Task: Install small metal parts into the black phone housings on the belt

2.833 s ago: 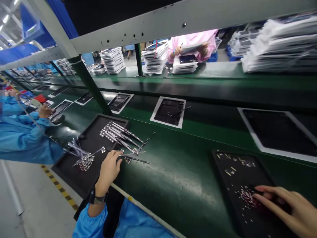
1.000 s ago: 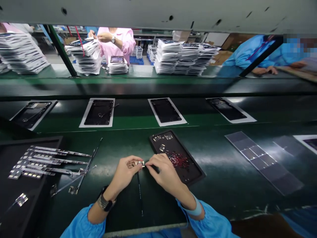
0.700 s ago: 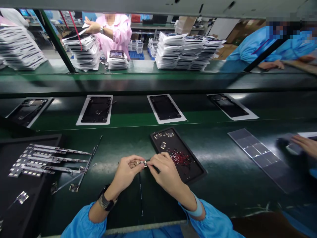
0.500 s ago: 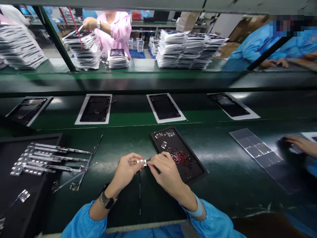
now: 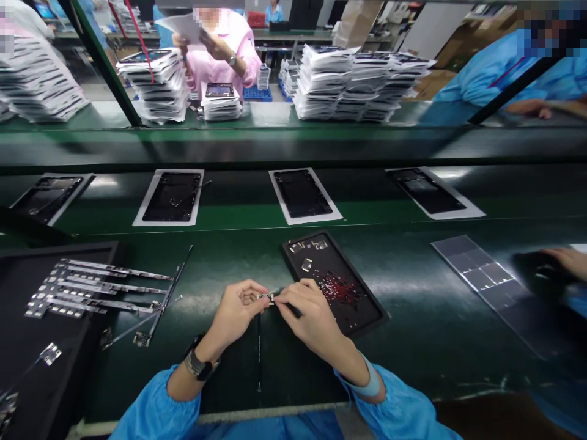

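My left hand [image 5: 236,315] pinches the metal head of a long thin flex strip [image 5: 259,348], which hangs down toward the bench edge. My right hand [image 5: 309,321] is closed in a pinch against that same head, fingertips meeting the left ones. A small black tray [image 5: 367,305] with tiny red and metal parts lies just right of my hands. More flex strips [image 5: 98,287] lie in a row on a large black tray [image 5: 27,354] at the left.
Black panels on white sheets [image 5: 302,195] sit along the green conveyor [image 5: 238,217] behind. Stacks of white trays [image 5: 362,82] stand on the upper shelf. A person in pink [image 5: 224,46] works opposite. Another person's hand [image 5: 568,260] rests at the far right by a grey sheet [image 5: 481,269].
Since 2.8 s ago my hands left the two trays and met at the bench centre on one flex strip. Over the last second they have hardly moved. The person in pink lifted a sheet.
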{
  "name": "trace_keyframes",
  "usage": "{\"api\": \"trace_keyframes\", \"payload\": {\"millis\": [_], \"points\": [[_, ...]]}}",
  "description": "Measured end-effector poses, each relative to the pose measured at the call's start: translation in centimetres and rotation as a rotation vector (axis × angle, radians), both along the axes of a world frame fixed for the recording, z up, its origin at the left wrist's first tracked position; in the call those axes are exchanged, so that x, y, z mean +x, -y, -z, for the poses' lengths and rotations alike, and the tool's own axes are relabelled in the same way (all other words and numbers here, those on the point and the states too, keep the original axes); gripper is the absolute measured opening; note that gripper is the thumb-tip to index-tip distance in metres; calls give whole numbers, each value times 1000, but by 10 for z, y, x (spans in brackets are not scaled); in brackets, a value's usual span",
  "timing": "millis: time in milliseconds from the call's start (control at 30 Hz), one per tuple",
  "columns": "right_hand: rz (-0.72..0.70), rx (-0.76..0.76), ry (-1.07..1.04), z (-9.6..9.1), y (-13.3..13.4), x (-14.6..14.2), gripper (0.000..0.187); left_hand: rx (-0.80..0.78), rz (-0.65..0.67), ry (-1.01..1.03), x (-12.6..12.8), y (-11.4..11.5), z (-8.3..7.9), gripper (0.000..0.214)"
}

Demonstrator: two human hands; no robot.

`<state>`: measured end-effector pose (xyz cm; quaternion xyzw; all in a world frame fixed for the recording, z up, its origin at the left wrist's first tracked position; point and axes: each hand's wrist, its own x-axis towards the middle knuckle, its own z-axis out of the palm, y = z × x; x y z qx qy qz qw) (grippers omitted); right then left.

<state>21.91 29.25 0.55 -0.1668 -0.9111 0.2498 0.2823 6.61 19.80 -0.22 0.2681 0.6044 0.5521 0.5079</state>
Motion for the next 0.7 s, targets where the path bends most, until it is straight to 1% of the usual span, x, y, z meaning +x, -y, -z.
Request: {"api": "trace_keyframes", "payload": {"millis": [100,167,467,700], "points": [[-21,-113,-13,-1,-2,1,17,0,16,3,-1,0,-1,24],[-23,-152,-10,-2,-3,2,16,-3,27,6,-1,0,-2,24],[9,-138,47,0,-3,5,15,4,28,-13,-2,1,-7,21],[-59,-113,36,-3,-5,6,15,1,12,15,-2,0,-9,22]]}}
